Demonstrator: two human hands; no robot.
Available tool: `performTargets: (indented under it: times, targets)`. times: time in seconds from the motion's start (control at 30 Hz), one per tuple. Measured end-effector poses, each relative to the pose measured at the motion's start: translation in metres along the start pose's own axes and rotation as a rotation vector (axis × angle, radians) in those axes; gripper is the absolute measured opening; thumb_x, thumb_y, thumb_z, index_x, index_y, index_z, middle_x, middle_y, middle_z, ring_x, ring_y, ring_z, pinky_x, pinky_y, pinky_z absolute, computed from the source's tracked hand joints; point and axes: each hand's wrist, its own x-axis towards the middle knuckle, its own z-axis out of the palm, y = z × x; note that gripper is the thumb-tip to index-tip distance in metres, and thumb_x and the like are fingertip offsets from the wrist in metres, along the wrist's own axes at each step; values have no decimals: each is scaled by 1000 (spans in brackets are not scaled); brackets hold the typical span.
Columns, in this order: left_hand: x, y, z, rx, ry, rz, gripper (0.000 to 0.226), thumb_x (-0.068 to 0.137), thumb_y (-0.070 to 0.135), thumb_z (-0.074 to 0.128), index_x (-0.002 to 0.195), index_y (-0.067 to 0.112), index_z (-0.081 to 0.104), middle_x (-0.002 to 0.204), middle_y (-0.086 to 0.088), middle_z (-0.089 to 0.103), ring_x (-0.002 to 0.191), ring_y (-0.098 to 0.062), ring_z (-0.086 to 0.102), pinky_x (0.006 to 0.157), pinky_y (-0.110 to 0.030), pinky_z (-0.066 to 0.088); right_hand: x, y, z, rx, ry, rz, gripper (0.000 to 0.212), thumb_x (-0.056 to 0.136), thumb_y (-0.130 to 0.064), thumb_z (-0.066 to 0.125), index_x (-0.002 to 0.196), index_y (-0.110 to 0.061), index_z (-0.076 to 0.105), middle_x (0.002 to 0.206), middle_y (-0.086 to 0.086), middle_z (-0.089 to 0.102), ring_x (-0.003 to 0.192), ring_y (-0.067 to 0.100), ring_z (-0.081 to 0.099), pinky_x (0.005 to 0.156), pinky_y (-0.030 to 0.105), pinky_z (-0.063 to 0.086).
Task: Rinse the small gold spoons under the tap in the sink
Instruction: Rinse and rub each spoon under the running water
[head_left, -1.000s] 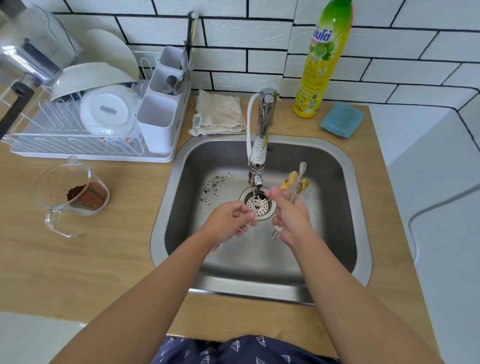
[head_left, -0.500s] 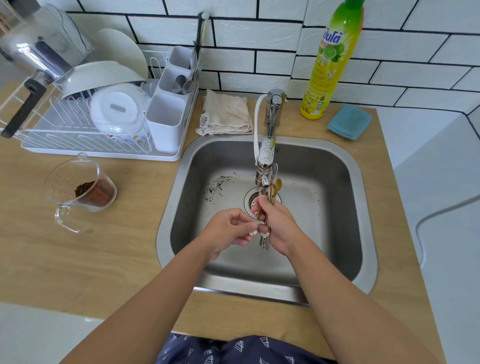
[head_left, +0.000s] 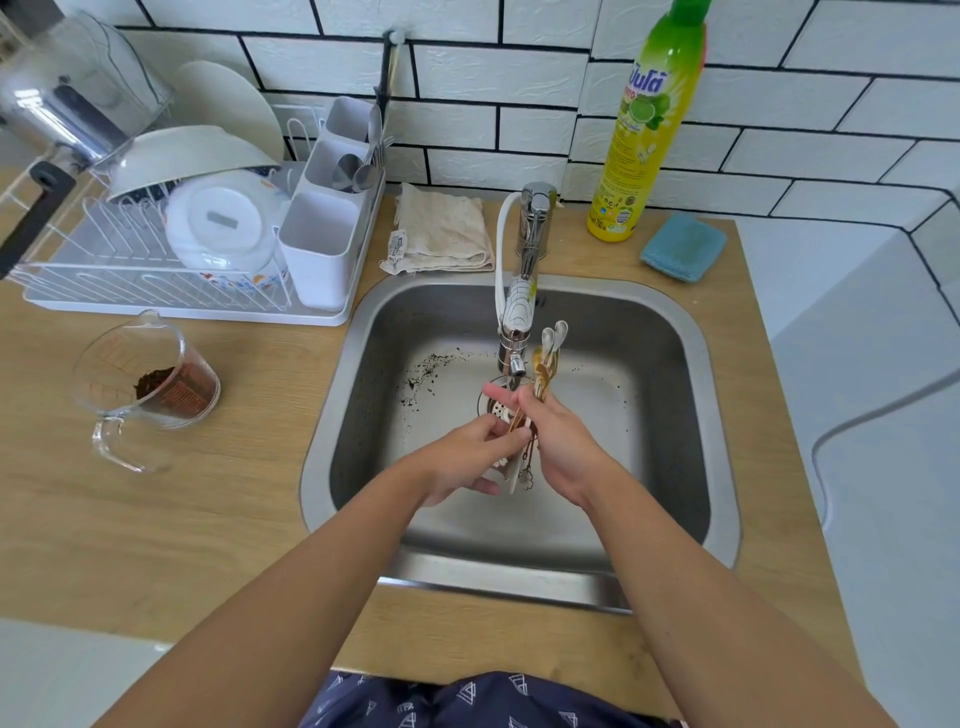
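Spoon bowls now sit just right of the tap nozzle (head_left: 515, 364), not behind it as 0.5 s ago. Right hand (head_left: 558, 441) clasps the bundle of small gold spoons (head_left: 543, 366) upright over the sink (head_left: 670, 415); left hand (head_left: 467, 457) pinches the handles. On worktop (head_left: 208, 509): detergent bottle (head_left: 649, 119), brand script unreadable, approx. "700" at base.

— What is the person wearing?
— Both forearms are bare from the lower frame corners up to the left hand (head_left: 470, 457) and right hand (head_left: 558, 447); no sleeves, rings or watch show.
— And lower down?
— At the bottom centre, dark navy fabric (head_left: 467, 701) printed with small pale triangles.
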Motion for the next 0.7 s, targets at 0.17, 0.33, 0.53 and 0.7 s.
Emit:
performTargets:
  times: [0.17, 0.33, 0.53, 0.7]
  targets:
    - [3, -4, 5, 53, -18, 44, 26, 96, 33, 62, 109, 11, 61, 85, -4, 53, 70, -13, 49, 61, -23, 46, -2, -3, 1, -87, -14, 24, 34, 109, -44, 43, 110, -44, 77, 131, -25, 66, 118, -12, 49, 97, 22, 29]
    - [-1, -5, 6, -15, -78, 68, 15, 102, 25, 54, 113, 16, 60, 84, 4, 56, 73, -9, 57, 65, -23, 49, 0, -2, -7, -72, -99, 26, 36, 109, -42, 43, 105, -40, 79, 139, -16, 66, 135, 6, 48, 123, 44, 18]
    - [-10, -12, 3, -37, -99, 80, 12, 107, 23, 40, 111, 22, 51, 78, -1, 56, 67, -14, 58, 65, -26, 50, 7, -6, -32, -49, -112, 8, 29, 106, -38, 52, 126, -26, 68, 128, -10, 73, 123, 10, 63, 94, 34, 36]
    - [-19, -22, -7, -91, -36, 45, 20, 107, 22, 41, 114, 10, 55, 73, 0, 54, 62, -13, 54, 62, -24, 50, 10, -12, -54, 59, 113, -16, 25, 99, -22, 69, 123, -17, 68, 112, 4, 79, 98, 14, 75, 75, 27, 54]
